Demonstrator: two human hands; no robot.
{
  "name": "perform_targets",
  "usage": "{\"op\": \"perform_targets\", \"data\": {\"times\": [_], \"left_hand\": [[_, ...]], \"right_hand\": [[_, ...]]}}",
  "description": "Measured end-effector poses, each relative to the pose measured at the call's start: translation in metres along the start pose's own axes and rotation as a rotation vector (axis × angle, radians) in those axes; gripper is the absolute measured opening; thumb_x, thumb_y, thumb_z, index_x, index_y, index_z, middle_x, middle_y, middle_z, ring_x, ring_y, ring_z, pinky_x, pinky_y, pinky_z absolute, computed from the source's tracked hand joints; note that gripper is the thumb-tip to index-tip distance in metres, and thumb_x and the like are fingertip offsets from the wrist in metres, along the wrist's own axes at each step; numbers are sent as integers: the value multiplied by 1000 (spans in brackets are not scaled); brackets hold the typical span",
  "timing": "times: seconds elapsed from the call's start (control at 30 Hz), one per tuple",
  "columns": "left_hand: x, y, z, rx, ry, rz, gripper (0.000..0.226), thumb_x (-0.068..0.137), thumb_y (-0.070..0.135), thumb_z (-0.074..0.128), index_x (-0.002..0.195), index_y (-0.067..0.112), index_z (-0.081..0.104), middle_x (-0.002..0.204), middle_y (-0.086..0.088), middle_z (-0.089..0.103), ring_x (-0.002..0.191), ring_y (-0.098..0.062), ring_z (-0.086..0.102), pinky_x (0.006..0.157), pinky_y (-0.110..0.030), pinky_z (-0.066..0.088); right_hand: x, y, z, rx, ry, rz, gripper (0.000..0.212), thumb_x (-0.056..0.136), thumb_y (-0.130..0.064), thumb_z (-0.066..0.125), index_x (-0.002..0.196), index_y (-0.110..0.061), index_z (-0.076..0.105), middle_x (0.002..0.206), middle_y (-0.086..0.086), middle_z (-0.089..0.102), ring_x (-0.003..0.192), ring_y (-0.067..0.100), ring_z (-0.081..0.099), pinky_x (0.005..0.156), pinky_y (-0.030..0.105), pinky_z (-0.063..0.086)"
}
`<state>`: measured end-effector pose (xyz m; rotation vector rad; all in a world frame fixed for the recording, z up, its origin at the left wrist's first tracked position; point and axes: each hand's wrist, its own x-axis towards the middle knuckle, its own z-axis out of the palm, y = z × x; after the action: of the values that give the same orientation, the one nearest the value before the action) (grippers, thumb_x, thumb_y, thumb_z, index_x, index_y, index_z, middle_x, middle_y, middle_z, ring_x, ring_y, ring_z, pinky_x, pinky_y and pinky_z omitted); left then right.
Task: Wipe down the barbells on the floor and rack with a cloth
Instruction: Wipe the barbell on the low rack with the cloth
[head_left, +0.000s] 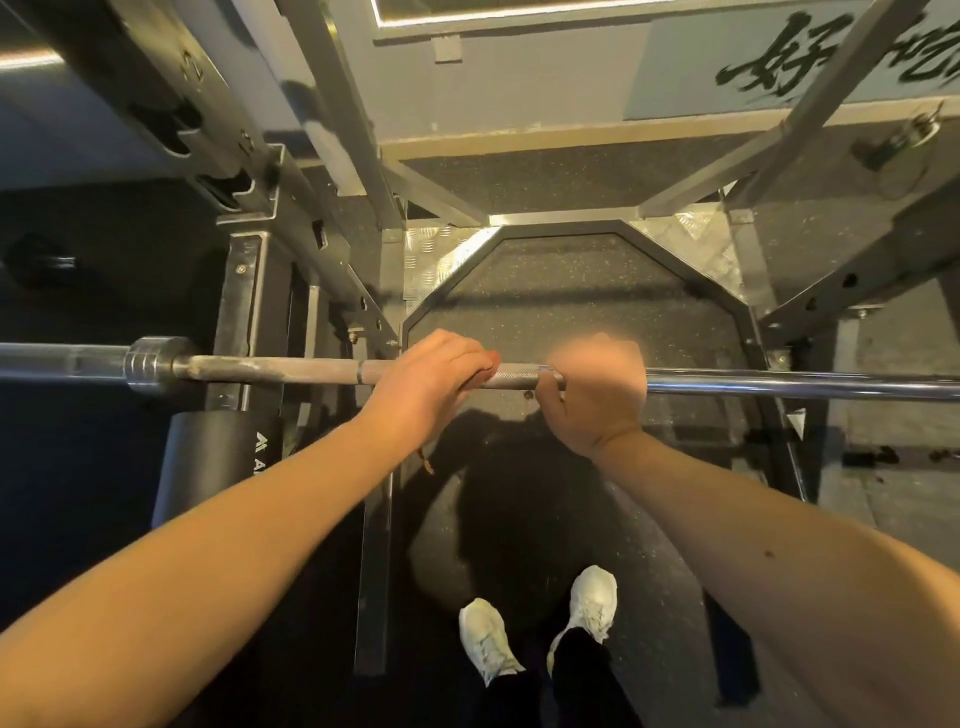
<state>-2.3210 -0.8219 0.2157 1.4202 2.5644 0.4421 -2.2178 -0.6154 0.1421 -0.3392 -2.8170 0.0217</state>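
A steel barbell (291, 369) lies level across the rack at about waist height, its collar (150, 364) at the left. My left hand (426, 384) is curled over the bar's knurled part, with a bit of reddish cloth (491, 370) showing under its fingers and a thread hanging below the wrist. Just to the right, my right hand (597, 395) grips the bar; it is motion-blurred. The smooth chrome shaft (805, 387) runs on to the right edge.
The rack's black uprights (249, 306) and slanted steel beams (337, 104) surround the bar. A black padded roller (218, 467) sits low left. Below is a speckled rubber platform (571, 291) with a metal frame. My white shoes (540, 623) stand on the dark floor.
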Motion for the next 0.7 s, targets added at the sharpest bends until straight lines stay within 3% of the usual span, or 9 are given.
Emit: {"op": "perform_targets", "data": {"times": [0.13,0.2,0.27,0.33,0.43,0.5,0.57,0.63,0.7], "left_hand": [[-20,-19,-4,-23,66,-10,31,88,10,71,118,16,72,121,4,67,118,-16,54,107,-27,39],[-1,-11,3,51,-12,-23,26,91,7,68,111,22,71,112,9,67,110,-13,55,108,-20,33],[25,9,9,60,-130,29,23,93,4,65,102,25,68,96,10,64,94,-12,59,97,-30,49],[40,21,11,49,-166,98,21,94,7,67,106,24,69,95,8,66,87,-11,61,85,-32,55],[22,-2,3,89,-227,149,33,93,8,67,123,22,67,113,4,67,104,-15,61,93,-34,56],[-5,-23,-8,63,-126,144,44,86,4,73,127,20,69,127,2,65,118,-18,56,106,-37,50],[-17,-34,-13,5,-84,148,46,81,0,79,124,14,71,130,-3,66,123,-23,56,108,-42,48],[-12,-28,-7,24,-76,144,40,83,0,79,121,11,73,125,-5,68,120,-24,57,106,-41,50],[6,-9,2,28,-143,113,31,94,15,62,123,11,71,126,-4,66,120,-23,56,105,-44,50]], "right_hand": [[-1,-1,-1,7,-17,21,54,102,-49,34,71,-16,63,67,4,56,62,22,41,61,34,26],[-2,-3,-1,1,-13,40,53,101,-49,36,71,-16,64,68,4,57,63,22,43,62,33,27],[-2,-3,-1,0,-16,32,51,100,-49,37,71,-16,64,68,4,56,64,23,43,62,34,24],[-3,-2,1,-5,-20,21,52,100,-50,37,72,-17,64,68,3,56,64,23,42,62,35,24],[0,-1,1,-1,-22,14,50,100,-50,40,72,-18,65,68,2,55,64,22,41,62,36,26],[-1,0,2,9,-21,33,51,100,-52,40,73,-18,66,67,1,56,63,20,43,62,35,32],[-1,-1,2,20,-17,56,52,100,-53,40,73,-19,67,67,2,57,63,21,45,62,34,35],[1,-2,2,3,-7,53,49,98,-51,43,70,-18,66,67,3,55,63,22,42,62,35,26],[3,-2,0,-34,-22,46,52,99,-51,39,70,-17,65,67,3,54,64,21,36,63,35,18]]}}
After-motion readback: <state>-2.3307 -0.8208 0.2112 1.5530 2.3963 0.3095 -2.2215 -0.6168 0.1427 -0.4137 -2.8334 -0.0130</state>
